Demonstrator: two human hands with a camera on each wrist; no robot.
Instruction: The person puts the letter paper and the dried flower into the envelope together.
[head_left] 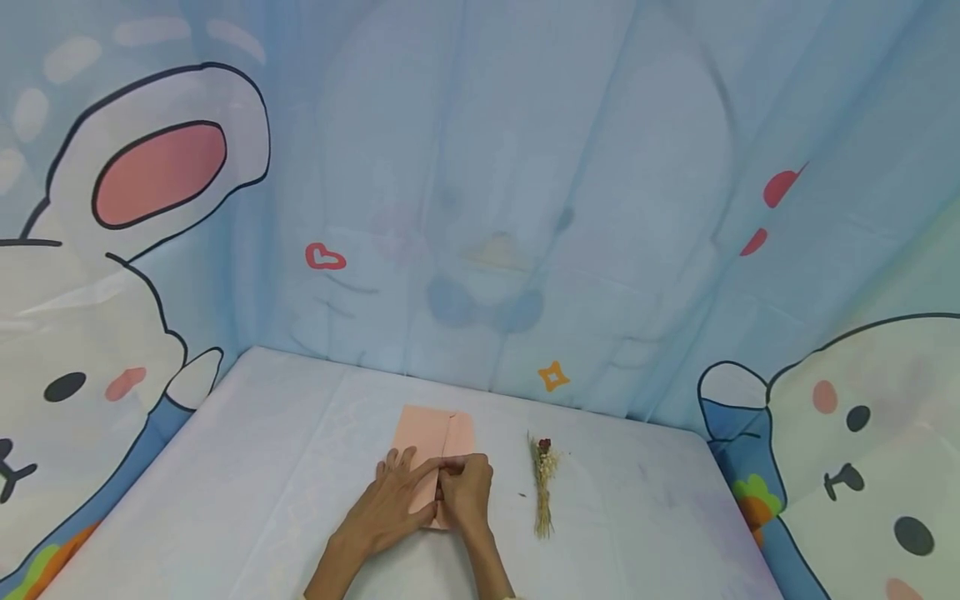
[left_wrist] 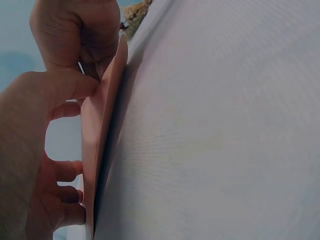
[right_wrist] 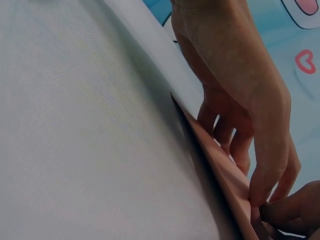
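A folded pink paper [head_left: 424,427] lies on the table, with a long seam running near its right side. My left hand [head_left: 388,502] rests on its left part, fingers spread and fairly straight, fingertips pressing the surface in the left wrist view. My right hand [head_left: 467,492] has its fingers curled and pinches the paper along the seam, right beside the left index finger and thumb. In the left wrist view the near end of the pink paper [left_wrist: 95,120] tilts slightly up from the cloth. The right fingertips are partly hidden behind the left hand [right_wrist: 250,95] in the right wrist view.
A small bunch of dried flowers [head_left: 543,487] with a dark red bloom lies to the right of the paper. Between them is a tiny dark scrap [head_left: 522,495]. A white cloth [head_left: 285,467] covers the table, and a blue cartoon-printed curtain [head_left: 480,167] hangs behind and at both sides.
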